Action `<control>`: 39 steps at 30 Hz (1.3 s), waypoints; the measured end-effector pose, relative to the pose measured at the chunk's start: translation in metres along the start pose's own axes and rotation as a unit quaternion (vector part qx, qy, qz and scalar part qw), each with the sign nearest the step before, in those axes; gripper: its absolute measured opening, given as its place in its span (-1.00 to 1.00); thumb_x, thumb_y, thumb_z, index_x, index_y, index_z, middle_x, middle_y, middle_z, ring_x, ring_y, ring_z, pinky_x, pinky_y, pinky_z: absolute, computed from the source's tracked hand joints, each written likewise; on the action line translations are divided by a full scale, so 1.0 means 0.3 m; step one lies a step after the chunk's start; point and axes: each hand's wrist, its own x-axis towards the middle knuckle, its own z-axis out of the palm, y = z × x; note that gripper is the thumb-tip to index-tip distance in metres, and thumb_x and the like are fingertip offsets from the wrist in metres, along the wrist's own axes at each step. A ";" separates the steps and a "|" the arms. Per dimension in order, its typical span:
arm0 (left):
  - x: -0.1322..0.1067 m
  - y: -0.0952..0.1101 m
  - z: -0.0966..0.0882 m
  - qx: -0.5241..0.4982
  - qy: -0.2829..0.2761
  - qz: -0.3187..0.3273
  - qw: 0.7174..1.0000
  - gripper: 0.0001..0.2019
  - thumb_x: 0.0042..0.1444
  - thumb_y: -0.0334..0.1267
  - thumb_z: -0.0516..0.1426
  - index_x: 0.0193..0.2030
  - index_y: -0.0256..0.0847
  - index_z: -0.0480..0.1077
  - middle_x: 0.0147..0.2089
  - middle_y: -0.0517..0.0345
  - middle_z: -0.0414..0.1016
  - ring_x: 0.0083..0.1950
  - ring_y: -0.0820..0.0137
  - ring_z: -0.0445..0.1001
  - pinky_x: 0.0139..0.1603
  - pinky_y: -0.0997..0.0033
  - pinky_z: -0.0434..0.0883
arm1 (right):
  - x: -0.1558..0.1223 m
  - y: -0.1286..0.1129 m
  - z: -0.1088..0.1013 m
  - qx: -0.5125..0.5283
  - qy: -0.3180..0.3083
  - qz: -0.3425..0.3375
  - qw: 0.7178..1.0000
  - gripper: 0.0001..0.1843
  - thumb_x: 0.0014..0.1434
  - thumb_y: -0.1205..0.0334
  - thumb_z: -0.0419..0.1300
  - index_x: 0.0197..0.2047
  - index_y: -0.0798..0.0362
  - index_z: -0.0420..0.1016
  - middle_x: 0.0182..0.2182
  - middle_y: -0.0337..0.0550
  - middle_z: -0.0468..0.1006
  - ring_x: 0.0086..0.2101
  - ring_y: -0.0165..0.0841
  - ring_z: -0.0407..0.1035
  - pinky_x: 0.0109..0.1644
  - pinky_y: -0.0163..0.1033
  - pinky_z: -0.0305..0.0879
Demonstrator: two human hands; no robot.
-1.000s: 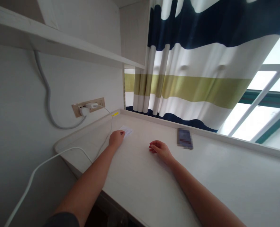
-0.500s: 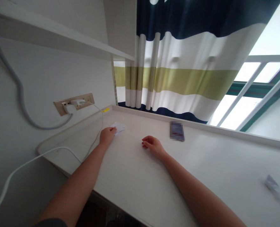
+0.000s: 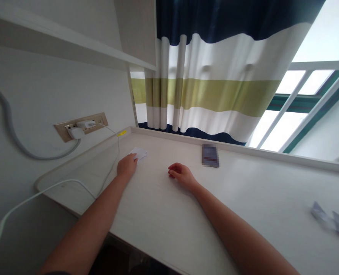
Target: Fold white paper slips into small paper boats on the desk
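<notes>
My left hand (image 3: 127, 165) is at the far left of the desk, its fingers closed at the near edge of some white paper (image 3: 140, 153). The paper lies on the desk top, looks like several loose pieces, and is partly covered by my fingers. To the right, my right hand (image 3: 182, 175) rests on its side on the desk. Its fingers are loosely curled, with a gap between thumb and fingertips, and nothing is in it. Beyond it lies a dark grey flat packet (image 3: 210, 156), its face blurred out.
Folded white paper pieces (image 3: 321, 214) lie at the desk's right. A white cable (image 3: 107, 179) runs over the desk by my left forearm from a wall socket (image 3: 81, 127). A raised rim (image 3: 169, 136) edges the desk below a striped curtain (image 3: 212, 91). A shelf (image 3: 72, 49) hangs at left.
The camera has turned slightly right, so the scene sits further left, and more of the folded paper at right shows. Both hands keep nearly the same places on the desk.
</notes>
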 end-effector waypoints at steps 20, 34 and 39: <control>-0.016 0.010 -0.019 0.036 0.059 0.011 0.998 -0.64 0.06 -0.21 -0.08 -0.01 -0.14 0.33 -0.28 -0.07 0.41 -0.17 0.21 0.36 -0.27 0.34 0.27 | 0.004 0.024 -0.004 -0.049 0.002 -0.034 0.998 -0.87 -0.07 0.36 0.09 -0.36 0.08 0.36 -0.51 -0.24 0.43 -0.50 -0.46 0.36 -0.36 -0.30 0.28; -0.001 -0.004 -0.016 -0.067 0.159 0.020 0.985 -0.64 0.08 -0.23 -0.10 -0.04 -0.24 0.35 -0.28 -0.08 0.44 -0.17 0.22 0.34 -0.15 0.28 0.27 | 0.012 0.044 -0.006 -0.056 -0.002 -0.033 0.998 -0.86 -0.06 0.33 0.08 -0.35 0.07 0.36 -0.48 -0.23 0.45 -0.48 -0.45 0.37 -0.32 -0.28 0.30; 0.010 -0.019 -0.016 -0.185 0.199 -0.019 0.962 -0.67 0.05 -0.21 -0.04 -0.11 -0.28 0.39 -0.16 -0.04 0.45 -0.13 0.27 0.38 -0.05 0.30 0.26 | 0.006 0.037 -0.006 -0.058 0.005 -0.035 0.998 -0.86 -0.06 0.34 0.08 -0.35 0.06 0.36 -0.49 -0.24 0.45 -0.47 -0.45 0.37 -0.32 -0.28 0.30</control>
